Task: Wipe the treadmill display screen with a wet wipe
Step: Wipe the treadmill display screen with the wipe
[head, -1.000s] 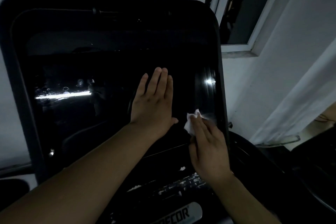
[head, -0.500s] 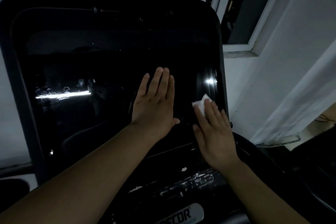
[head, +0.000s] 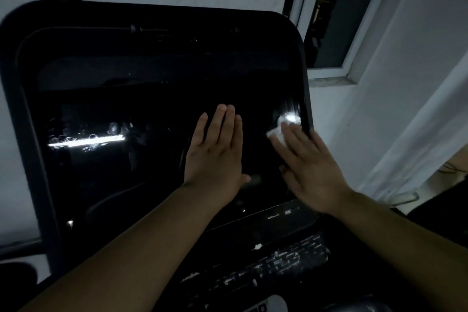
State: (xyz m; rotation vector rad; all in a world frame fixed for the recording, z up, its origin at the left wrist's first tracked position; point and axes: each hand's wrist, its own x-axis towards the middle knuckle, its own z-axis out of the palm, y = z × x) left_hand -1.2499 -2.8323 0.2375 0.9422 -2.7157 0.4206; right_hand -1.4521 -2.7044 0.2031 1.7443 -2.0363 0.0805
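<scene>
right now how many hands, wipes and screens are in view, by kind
bare hands: 2, left hand flat on the glass, right hand pressing the wipe
crumpled white wet wipe: 1
glossy black treadmill display screen: 1
total: 4

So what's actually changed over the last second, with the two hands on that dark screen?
The right hand has slid the wet wipe up the display screen along its right edge, pressing it under straight fingers, up to the bright reflection. The left hand stayed flat on the glass, and the streak of light on the left is unchanged.
</scene>
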